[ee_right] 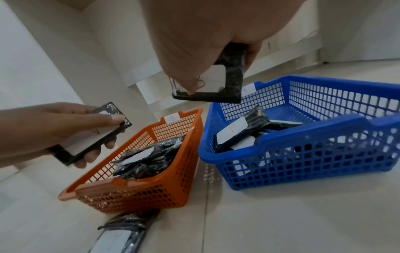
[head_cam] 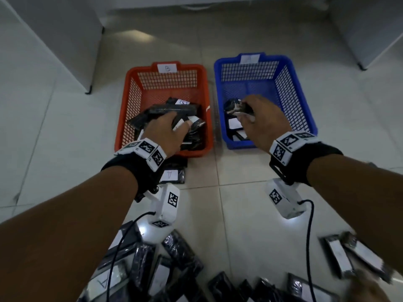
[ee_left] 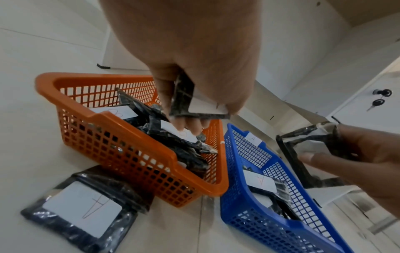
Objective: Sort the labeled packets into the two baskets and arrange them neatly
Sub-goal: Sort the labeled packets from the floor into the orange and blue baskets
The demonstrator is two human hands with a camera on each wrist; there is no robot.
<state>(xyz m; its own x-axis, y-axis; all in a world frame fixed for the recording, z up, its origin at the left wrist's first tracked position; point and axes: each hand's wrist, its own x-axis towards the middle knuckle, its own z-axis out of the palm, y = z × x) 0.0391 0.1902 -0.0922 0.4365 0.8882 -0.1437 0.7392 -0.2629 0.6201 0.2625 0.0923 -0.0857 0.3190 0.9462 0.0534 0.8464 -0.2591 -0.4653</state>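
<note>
An orange basket [head_cam: 141, 69] tagged B and a blue basket [head_cam: 226, 59] tagged A stand side by side on the tiled floor. Both hold black packets with white labels. My left hand [head_cam: 177, 122] hovers over the orange basket and pinches one black packet [ee_left: 184, 95] between thumb and fingers. Over the near end of the blue basket, my right hand [head_cam: 245, 110] grips another packet [ee_right: 232, 82] with a white label. A loose packet marked A [head_cam: 172, 175] lies on the floor against the orange basket's near side.
Several more packets [head_cam: 174, 269] lie scattered on the floor close to me, with a few [head_cam: 353, 256] at the right. White cabinets flank the baskets, their feet at left [head_cam: 88, 91] and right [head_cam: 363, 67]. Camera cables hang from both wrists.
</note>
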